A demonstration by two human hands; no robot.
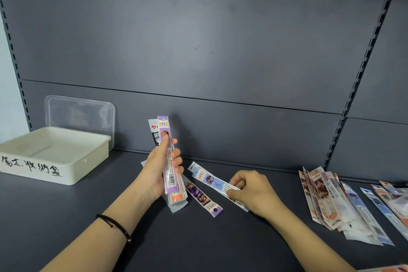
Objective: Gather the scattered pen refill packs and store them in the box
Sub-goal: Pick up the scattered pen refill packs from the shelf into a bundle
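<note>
The left hand grips a bundle of refill packs upright above the middle of the shelf. Its fingers curl round the far side and its thumb presses flat on the purple pack in front. A black cord bracelet sits on that wrist.

The right hand pinches one end of a pale blue pack that lies flat on the shelf, thumb below and fingers curled over it. A purple pack lies loose between the two hands.

More packs lie heaped near the shelf's right edge. The white box stands open at the left end, with no packs visible inside, and its clear lid leans on the back panel behind it.
</note>
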